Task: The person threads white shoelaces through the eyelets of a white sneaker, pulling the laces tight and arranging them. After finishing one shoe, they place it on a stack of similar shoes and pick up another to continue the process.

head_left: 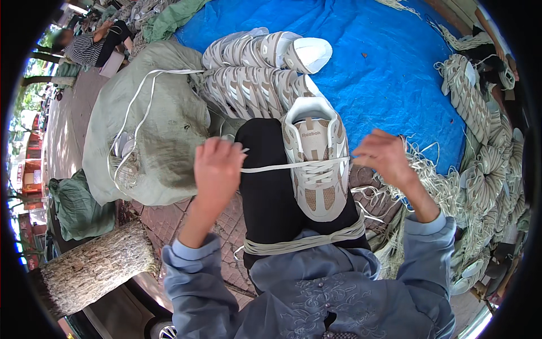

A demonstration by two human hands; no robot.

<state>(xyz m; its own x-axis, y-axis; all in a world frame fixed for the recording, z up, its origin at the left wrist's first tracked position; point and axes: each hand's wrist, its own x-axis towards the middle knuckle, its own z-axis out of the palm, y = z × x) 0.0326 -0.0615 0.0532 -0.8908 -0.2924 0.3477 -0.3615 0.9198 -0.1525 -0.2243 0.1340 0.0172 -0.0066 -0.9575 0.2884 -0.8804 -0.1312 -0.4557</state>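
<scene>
A beige and white sneaker upper rests on my black-trousered thighs, toe toward me and opening facing away. White lacing crosses its tongue in several rows. A pale shoelace stretches taut across the upper to its right edge. My left hand is closed around the lace's left part, and a short end pokes out by the fingers. At the upper's right edge, my right hand is pinched at the lace, its fingertips slightly blurred. A bundle of pale laces lies across my lap.
Nested rows of sneaker uppers lie beyond my knees beside a blue tarp. At left stands a large grey-green sack with loose laces, near a tree trunk. Tangled laces and more uppers heap at right. Another person sits far left.
</scene>
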